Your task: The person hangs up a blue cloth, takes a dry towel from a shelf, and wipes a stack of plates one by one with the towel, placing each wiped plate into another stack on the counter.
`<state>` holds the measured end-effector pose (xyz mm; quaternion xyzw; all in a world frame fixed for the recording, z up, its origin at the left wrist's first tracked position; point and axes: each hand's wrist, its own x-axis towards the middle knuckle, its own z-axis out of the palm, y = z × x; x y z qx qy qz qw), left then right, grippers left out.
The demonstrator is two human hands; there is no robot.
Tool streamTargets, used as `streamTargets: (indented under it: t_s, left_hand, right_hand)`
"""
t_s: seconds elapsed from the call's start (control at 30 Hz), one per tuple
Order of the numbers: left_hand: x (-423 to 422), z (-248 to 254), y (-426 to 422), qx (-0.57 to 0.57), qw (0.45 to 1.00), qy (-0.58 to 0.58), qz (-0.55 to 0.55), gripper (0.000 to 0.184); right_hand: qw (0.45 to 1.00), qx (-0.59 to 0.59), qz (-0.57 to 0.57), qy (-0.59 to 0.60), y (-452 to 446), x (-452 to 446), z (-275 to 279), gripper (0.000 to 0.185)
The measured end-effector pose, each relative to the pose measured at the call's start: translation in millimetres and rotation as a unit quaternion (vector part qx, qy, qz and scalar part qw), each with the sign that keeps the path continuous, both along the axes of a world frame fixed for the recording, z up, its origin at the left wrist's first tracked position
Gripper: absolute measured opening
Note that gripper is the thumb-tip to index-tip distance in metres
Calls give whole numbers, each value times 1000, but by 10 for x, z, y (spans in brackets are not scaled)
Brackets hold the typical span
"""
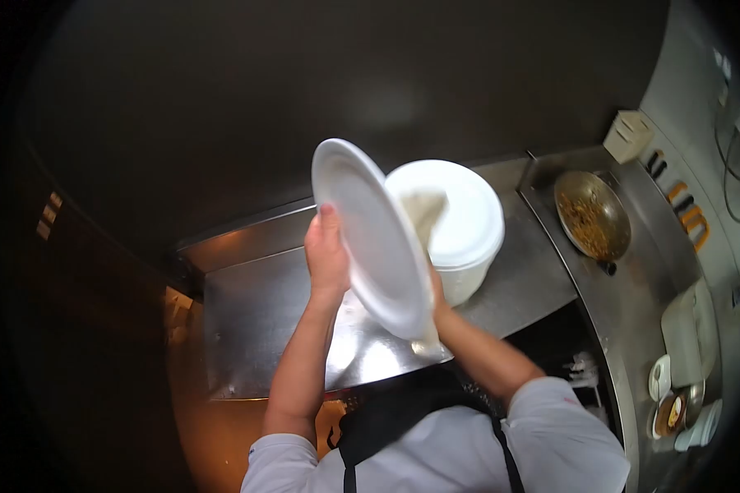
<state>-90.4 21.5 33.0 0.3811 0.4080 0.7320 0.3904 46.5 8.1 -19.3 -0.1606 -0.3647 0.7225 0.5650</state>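
A large white oval plate is held up on its edge, tilted, above the steel counter. My left hand grips its left rim, thumb on the near face. Behind the plate, my right hand is mostly hidden, with its fingers out of sight. A pale cloth, blurred by motion, shows beyond the plate's right edge, and more pale fabric hangs at its lower right. Just behind stands a stack of white plates on the counter.
The steel counter runs along a dark wall. At the right, a metal pan holds brown food. Beyond it are orange-handled tools, a whitish block, a translucent container and small dishes.
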Motion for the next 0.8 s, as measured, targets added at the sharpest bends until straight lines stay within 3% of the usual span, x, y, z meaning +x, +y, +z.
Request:
streamTargets:
  t_s: [0.03, 0.07, 0.17, 0.2, 0.23, 0.27, 0.33, 0.37, 0.4, 0.43, 0.47, 0.5, 0.57, 0.63, 0.7, 0.77, 0.8]
  left_hand:
    - [-278, -126, -32, -25, 999, -32, 22, 44]
    - [-565, -300, -79, -47, 997, 18, 64, 46]
    - [-1094, -647, -392, -176, 946, 265, 62, 45]
    - [-995, -610, -518, -115, 976, 188, 6, 44]
    - [-897, -575, -643, -59, 991, 104, -55, 43]
    - [-884, -516, -754, -88, 991, 40, -95, 43]
    - [-873, -539, -783, -104, 987, -65, -103, 45]
    - [-906, -632, -723, -92, 988, -106, -69, 47]
    - [-861, -173, -942, -110, 991, -76, -7, 49]
    - [-1026, -334, -869, -100, 994, -51, -1, 50]
    - [-1266, -673, -782, -97, 995, -26, 4, 51]
    - [-1392, -874, -781, -100, 995, 4, 4, 51]
    - [-1232, -496, -1067, -54, 995, -69, -55, 48]
    - [-1228, -838, -1033, -16, 997, 65, -40, 47]
    - [-1035, -709, -1064, -57, 996, -38, -58, 42]
    - [-992, -602, -995, -23, 999, -29, -9, 41]
    - [-1034, -559, -974, -39, 999, -13, 34, 41]
  right_hand:
    - [987, 151, -25, -51, -190, -73, 301, 59]
    - [949, 296, -49, -99, -362, -70, 557, 61]
    - [800, 501, -149, -295, -470, -161, 1277, 69]
    - [848, 468, -47, -245, -274, -254, 1383, 71]
    - [903, 353, 30, -242, -196, -406, 1141, 68]
    - [944, 221, 88, -228, -118, -557, 899, 65]
    - [925, 244, 18, -292, -180, -913, 18, 65]
    - [958, 185, 24, -218, -482, -1022, -68, 64]
    - [982, 128, 25, -139, -788, -1130, -151, 65]
    - [997, -10, 66, -29, -1109, -1123, 97, 64]
    - [976, 200, 21, -85, -1153, -1110, 277, 70]
    - [908, 395, -31, -133, -1127, -1092, 478, 77]
    - [785, 550, -131, -253, -881, -961, 1115, 69]
    - [821, 535, -43, -194, -472, -992, 1270, 56]
    - [943, 214, 150, -205, -404, -1079, 717, 54]
    - [961, 75, 102, -245, -465, -1263, -300, 53]
    - [976, 21, 108, -189, -602, -1179, -365, 52]
